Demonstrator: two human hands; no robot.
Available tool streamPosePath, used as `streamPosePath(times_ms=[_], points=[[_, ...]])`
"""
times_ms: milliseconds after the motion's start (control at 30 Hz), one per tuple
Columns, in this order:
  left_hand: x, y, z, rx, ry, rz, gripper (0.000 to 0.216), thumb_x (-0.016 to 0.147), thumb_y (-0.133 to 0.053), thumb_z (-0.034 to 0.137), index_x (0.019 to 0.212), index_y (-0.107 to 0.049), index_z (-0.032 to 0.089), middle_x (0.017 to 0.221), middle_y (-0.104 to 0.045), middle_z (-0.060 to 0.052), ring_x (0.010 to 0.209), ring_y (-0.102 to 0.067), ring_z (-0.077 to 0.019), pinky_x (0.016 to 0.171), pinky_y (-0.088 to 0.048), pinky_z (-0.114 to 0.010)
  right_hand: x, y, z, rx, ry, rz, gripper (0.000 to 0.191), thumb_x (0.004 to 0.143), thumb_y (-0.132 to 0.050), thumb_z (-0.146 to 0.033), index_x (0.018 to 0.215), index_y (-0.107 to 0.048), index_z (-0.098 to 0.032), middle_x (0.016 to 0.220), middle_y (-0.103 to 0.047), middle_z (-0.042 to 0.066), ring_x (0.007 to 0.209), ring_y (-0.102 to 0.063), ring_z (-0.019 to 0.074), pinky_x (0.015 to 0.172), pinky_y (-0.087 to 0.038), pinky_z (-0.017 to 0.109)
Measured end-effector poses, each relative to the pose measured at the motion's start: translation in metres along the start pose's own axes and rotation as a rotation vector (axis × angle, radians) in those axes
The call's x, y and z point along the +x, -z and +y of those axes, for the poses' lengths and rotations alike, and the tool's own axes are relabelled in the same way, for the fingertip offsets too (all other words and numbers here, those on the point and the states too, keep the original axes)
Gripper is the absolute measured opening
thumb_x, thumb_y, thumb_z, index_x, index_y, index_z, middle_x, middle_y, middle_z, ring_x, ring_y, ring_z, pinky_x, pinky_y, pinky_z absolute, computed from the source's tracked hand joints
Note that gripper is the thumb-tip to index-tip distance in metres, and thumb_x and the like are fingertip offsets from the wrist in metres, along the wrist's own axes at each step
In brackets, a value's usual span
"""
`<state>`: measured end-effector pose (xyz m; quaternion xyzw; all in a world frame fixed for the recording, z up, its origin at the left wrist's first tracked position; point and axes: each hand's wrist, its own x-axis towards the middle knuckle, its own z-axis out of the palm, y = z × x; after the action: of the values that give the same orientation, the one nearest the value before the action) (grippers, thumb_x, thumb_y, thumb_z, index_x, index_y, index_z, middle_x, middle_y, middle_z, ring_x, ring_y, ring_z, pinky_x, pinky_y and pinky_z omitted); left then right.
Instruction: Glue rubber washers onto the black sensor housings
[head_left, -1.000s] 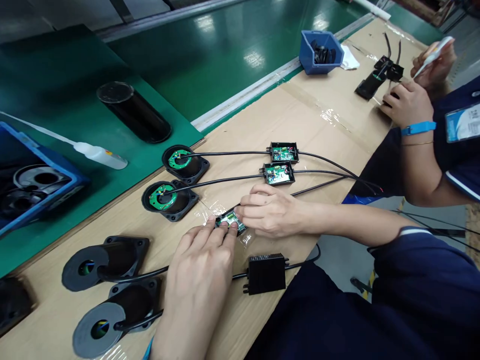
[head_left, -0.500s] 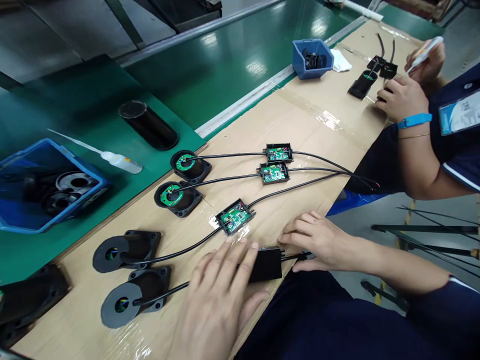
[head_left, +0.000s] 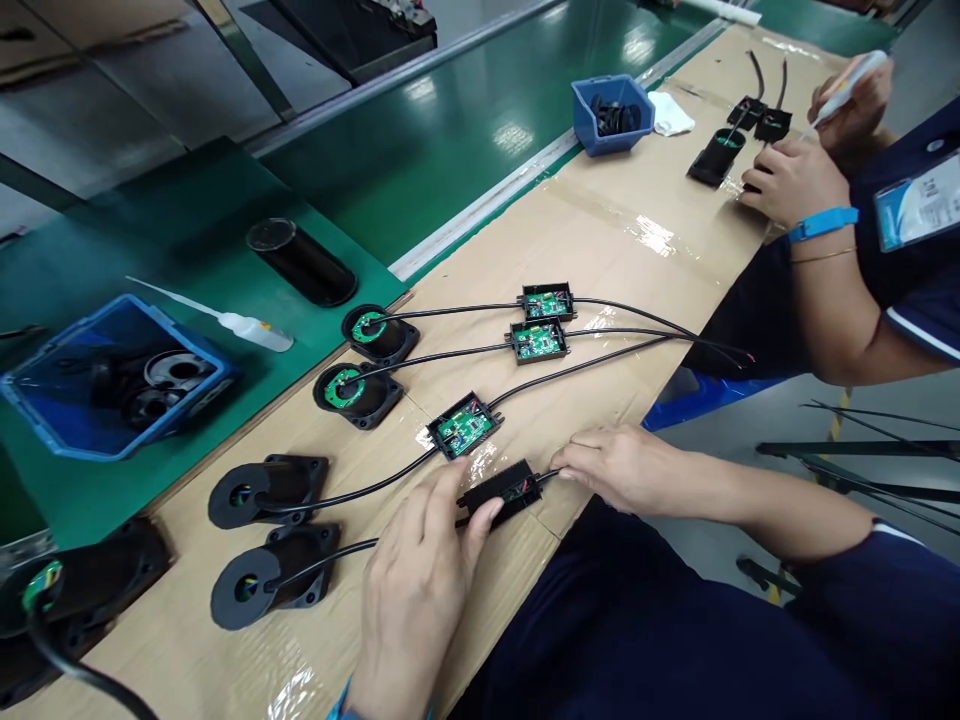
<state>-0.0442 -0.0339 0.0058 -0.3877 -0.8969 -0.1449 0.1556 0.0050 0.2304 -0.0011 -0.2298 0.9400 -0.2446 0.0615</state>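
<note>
Near the cardboard's front edge, a small black plastic box (head_left: pixel 501 492) is tilted, with part of a green circuit board showing inside. My left hand (head_left: pixel 416 575) is closed on its left end, thumb on the near side and fingers behind. My right hand (head_left: pixel 626 468) pinches the black cable (head_left: pixel 550 474) just right of the box. Another cable on the left leads toward a round black housing (head_left: pixel 244 588) with a grey disc on its end. Just behind lies an open box (head_left: pixel 466 428) with its green board facing up, wired to a second disc-topped housing (head_left: pixel 238 495).
Two more open board boxes (head_left: pixel 547 302) are cabled to housings (head_left: pixel 349 388) farther back. On the green surface are a blue bin (head_left: pixel 45 420), a dropper bottle (head_left: pixel 255 330) and a black cylinder (head_left: pixel 304 265). At right, a co-worker's hands (head_left: pixel 806 180) hold a white bottle near another blue bin (head_left: pixel 611 118).
The box has been turned, so its board side now shows instead of a plain black face. My left thumb has come onto it, and my right hand has closed in on the cable.
</note>
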Motion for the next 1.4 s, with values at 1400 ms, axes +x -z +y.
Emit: streamPosePath(times_ms=[1400], points=[[-0.019, -0.012, -0.006, -0.016, -0.233, -0.150, 0.046, 0.095, -0.044, 0.003, 0.136, -0.063, 0.014, 0.133, -0.071, -0.009, 0.121, -0.057, -0.0331, 0.090, -0.046, -0.044, 0.032, -0.040, 0.019, -0.042, 0.383, 0.497, 0.037, 0.096, -0.069, -0.046, 0.108, -0.067, -0.012, 0.108, -0.075, 0.014, 0.100, -0.073, 0.0189, 0.089, -0.062, 0.031]])
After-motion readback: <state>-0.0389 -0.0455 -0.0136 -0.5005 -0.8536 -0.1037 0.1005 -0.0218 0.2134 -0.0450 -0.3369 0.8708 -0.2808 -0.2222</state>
